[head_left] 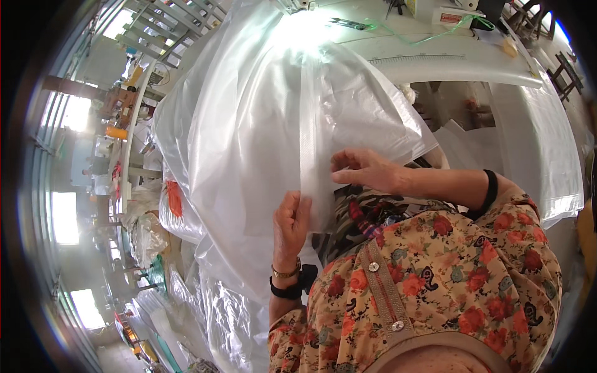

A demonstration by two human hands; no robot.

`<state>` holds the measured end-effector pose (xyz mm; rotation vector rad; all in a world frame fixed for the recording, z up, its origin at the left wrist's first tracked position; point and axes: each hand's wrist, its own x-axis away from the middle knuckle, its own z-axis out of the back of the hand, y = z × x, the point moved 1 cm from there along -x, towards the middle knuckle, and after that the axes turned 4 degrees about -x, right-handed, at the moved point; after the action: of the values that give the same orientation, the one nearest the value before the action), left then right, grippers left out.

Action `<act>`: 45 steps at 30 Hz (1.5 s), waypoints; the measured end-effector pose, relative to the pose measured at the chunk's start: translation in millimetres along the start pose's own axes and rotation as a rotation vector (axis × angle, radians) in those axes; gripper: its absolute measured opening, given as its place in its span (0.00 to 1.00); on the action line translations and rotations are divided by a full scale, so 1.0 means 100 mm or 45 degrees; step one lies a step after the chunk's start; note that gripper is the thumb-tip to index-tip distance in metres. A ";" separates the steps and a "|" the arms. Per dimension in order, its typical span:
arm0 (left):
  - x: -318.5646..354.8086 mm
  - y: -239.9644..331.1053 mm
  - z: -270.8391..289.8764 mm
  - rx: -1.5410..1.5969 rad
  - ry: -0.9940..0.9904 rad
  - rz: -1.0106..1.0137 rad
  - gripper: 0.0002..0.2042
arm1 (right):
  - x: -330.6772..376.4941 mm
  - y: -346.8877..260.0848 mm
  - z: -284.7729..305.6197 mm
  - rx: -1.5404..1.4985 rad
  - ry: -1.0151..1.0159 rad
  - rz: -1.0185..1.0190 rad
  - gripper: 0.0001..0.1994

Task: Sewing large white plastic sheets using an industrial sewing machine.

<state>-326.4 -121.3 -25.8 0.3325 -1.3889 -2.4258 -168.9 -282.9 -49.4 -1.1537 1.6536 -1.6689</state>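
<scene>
Fwd of L hand (290,224) & R hand (370,171): plastic sheet (249,155), strip (307,137) running lengthwise away. L nearer strip; grip can't be confirmed. R loosely curled, thumb apart, nothing gripped.

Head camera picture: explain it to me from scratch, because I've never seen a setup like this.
There is no robot here, only a person working with bare hands. A wide fisheye camera on the person's head looks down, so straight edges bend near the rim. Left in the picture is the person's own left.

A large translucent plastic sheet spreads down toward the person, with a paler strip running lengthwise. The left hand is beside the strip's lower end, thumb and fingers close together; whether it grips the plastic is unclear. The right hand is loosely curved, with nothing visible held in it.

Beyond, under a bright light, a pale table bears ruler markings and green string.
</scene>
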 end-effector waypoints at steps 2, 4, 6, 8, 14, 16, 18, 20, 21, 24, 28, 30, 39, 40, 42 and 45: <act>-0.01 -0.02 0.00 0.014 0.051 -0.043 0.06 | -0.12 0.16 -0.13 -0.230 -0.010 -0.197 0.19; -0.01 -0.05 -0.01 0.120 0.058 -0.026 0.07 | -0.19 0.26 -0.21 -0.345 -0.299 -0.119 0.17; -0.02 -0.09 0.00 0.083 0.074 -0.009 0.07 | -0.17 0.31 -0.22 -0.282 -0.346 -0.064 0.16; -0.01 -0.12 0.01 0.081 0.070 -0.005 0.07 | -0.12 0.29 -0.22 -0.212 -0.377 -0.013 0.16; -0.01 -0.16 -0.10 -0.009 0.108 -0.002 0.05 | 0.09 0.06 -0.22 -0.621 -0.159 0.246 0.06; 0.02 -0.17 -0.18 0.068 0.024 0.081 0.05 | 0.12 0.00 -0.23 -0.442 -0.235 0.370 0.06; 0.04 -0.17 -0.23 0.117 0.016 0.084 0.05 | 0.14 0.00 -0.24 -0.330 -0.201 0.289 0.06; 0.06 -0.18 -0.25 0.044 0.018 0.041 0.04 | 0.15 0.03 -0.27 -0.218 -0.175 0.195 0.06; 0.06 -0.19 -0.26 0.048 0.026 0.056 0.04 | 0.14 0.04 -0.29 -0.256 -0.184 0.215 0.06; 0.08 -0.21 -0.26 0.081 -0.004 0.106 0.04 | 0.15 0.06 -0.32 -0.326 -0.182 0.137 0.06; 0.12 -0.19 -0.26 0.234 -0.007 0.119 0.05 | 0.16 0.05 -0.36 -0.353 -0.279 0.069 0.05; 0.12 -0.19 -0.26 0.218 -0.002 0.108 0.06 | 0.16 0.05 -0.37 -0.336 -0.300 0.075 0.05; 0.04 -0.27 -0.23 0.411 -0.007 0.184 0.15 | 0.11 0.11 -0.45 -0.114 -0.438 0.045 0.05; 0.02 -0.27 -0.24 0.484 -0.046 0.205 0.15 | 0.12 0.10 -0.46 -0.050 -0.456 -0.030 0.06; -0.01 -0.27 -0.25 0.561 -0.093 0.224 0.15 | 0.14 0.06 -0.46 0.005 -0.463 -0.028 0.06; -0.04 -0.27 -0.25 0.606 -0.107 0.277 0.13 | 0.15 0.00 -0.47 0.148 -0.482 -0.070 0.08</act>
<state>-318.0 -126.9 -61.6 0.1768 -1.9254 -1.9381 -215.9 -270.7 -41.4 -1.3676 1.2848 -1.4470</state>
